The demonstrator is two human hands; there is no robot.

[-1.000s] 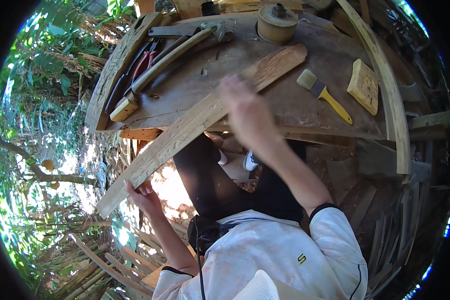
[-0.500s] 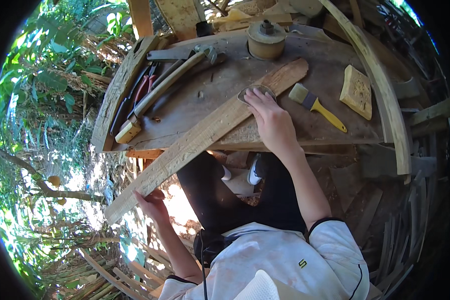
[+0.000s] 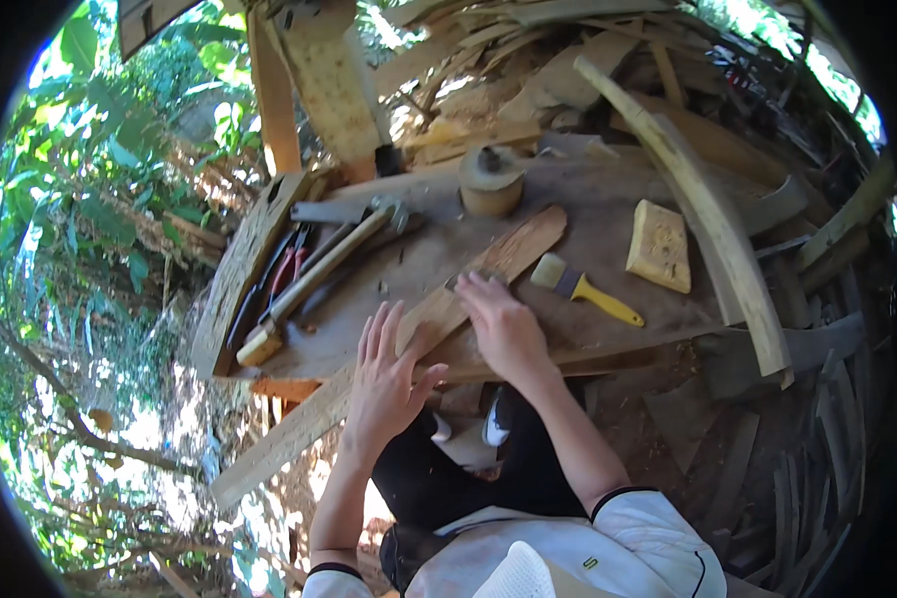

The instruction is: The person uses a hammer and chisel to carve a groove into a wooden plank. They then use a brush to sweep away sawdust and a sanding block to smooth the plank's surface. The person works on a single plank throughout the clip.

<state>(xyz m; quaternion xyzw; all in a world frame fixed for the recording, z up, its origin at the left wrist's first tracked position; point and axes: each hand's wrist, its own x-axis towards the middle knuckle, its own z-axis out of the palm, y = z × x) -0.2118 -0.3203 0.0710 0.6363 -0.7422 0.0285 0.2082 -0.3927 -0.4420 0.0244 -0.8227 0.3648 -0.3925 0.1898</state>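
A long, flat wooden plank [image 3: 299, 436] lies diagonally over the near edge of the workbench, with its lower left end sticking out past it. My right hand [image 3: 508, 327] presses a round, dark-edged piece of sandpaper [image 3: 452, 283] onto the plank's upper face; most of the piece is hidden beneath the fingers. Over the plank's middle, my left hand [image 3: 384, 384] is open, its fingers stretched and thumb apart, holding nothing. Whether its palm touches the wood I cannot tell. A yellow-handled paintbrush [image 3: 603, 297] lies on the bench, right of my right hand.
On the bench's left lie a wooden-handled hammer [image 3: 334, 261] and red-handled pliers [image 3: 287, 267]. A round wooden block [image 3: 490, 184] stands at the back, a yellowish block [image 3: 660, 246] at the right. A curved pole [image 3: 703, 204] borders the right side. Scrap wood [image 3: 817, 439] piles beyond.
My left hand has let go of the plank's lower left end and moved up over its middle, fingers spread. My right hand stays on the sandpaper. The view has tilted upward.
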